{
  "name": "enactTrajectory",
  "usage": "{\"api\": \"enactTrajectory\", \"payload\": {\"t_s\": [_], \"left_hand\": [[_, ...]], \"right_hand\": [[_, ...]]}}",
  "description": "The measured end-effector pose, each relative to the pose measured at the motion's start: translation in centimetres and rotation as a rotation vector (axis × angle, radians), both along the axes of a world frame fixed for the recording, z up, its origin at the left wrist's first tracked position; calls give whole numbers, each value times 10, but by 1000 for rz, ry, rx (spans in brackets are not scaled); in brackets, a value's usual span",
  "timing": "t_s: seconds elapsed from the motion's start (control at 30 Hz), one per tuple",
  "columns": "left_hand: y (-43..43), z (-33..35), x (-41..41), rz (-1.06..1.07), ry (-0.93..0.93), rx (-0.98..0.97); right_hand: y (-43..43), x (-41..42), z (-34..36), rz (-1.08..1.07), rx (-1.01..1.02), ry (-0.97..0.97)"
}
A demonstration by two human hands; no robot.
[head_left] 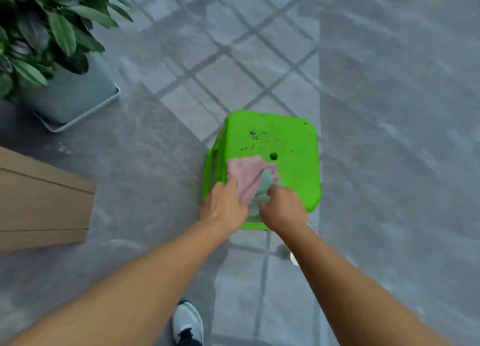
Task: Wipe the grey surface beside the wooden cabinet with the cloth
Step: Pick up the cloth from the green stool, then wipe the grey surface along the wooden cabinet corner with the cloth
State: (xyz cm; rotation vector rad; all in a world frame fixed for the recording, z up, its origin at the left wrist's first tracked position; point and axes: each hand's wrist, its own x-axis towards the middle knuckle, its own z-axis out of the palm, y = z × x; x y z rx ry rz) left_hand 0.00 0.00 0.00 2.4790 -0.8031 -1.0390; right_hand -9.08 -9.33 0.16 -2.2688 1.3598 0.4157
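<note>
A pink and pale green cloth [250,175] lies on the near left part of a bright green plastic stool [291,148]. My left hand [224,205] pinches the pink edge of the cloth at the stool's near left corner. Beside it, my right hand [283,208] grips the pale green part of the cloth. The wooden cabinet [44,202] shows as a brown corner at the left edge. Grey floor [145,169] stretches between the cabinet and the stool.
A potted plant [39,28] in a grey square pot [70,96] stands at the far left. My shoe [188,322] is on the floor near the bottom. Lighter tiled paving [233,67] runs beyond the stool. Small dark specks dot the stool's top.
</note>
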Motion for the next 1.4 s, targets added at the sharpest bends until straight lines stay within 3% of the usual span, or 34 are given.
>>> {"api": "enactTrajectory", "payload": {"t_s": [0.13,0.23,0.33,0.4,0.47,0.53,0.6,0.63,0.67,0.7,0.77,0.83,0.9,0.97,1.1,1.27,1.33,1.4], "left_hand": [[-25,-53,8,320,27,-186],[-7,-94,2,390,58,-383],[50,-136,-8,524,121,-575],[121,-188,-20,668,195,-523],[206,-252,-35,836,323,-201],[282,-306,-35,817,572,160],[325,-350,-9,818,784,212],[337,-373,12,860,762,161],[343,-399,39,922,622,89],[347,-423,71,969,429,30],[349,-463,125,993,93,-81],[357,-495,157,989,-109,-176],[380,-524,164,962,-302,-123],[413,-548,149,933,-495,24],[471,-588,98,791,-616,298],[494,-609,71,682,-679,284],[494,-605,74,681,-664,292],[494,-601,73,657,-641,307]], "right_hand": [[-7,18,-61,-248,-69,-225],[18,29,-96,-329,-257,-379],[75,28,-132,-179,-369,-709],[136,22,-175,51,-200,-728],[200,20,-232,251,214,-446],[242,41,-293,572,593,103],[263,93,-355,911,835,616],[268,128,-381,979,894,755],[272,165,-405,987,868,778],[275,204,-427,961,778,675],[278,262,-465,869,465,208],[281,297,-492,825,154,-240],[286,309,-512,797,-100,-424],[297,317,-526,778,-152,-486],[321,366,-559,866,-176,-367],[347,388,-588,581,-275,-307],[384,338,-597,758,-241,-391],[412,280,-604,1070,-200,-464]]}}
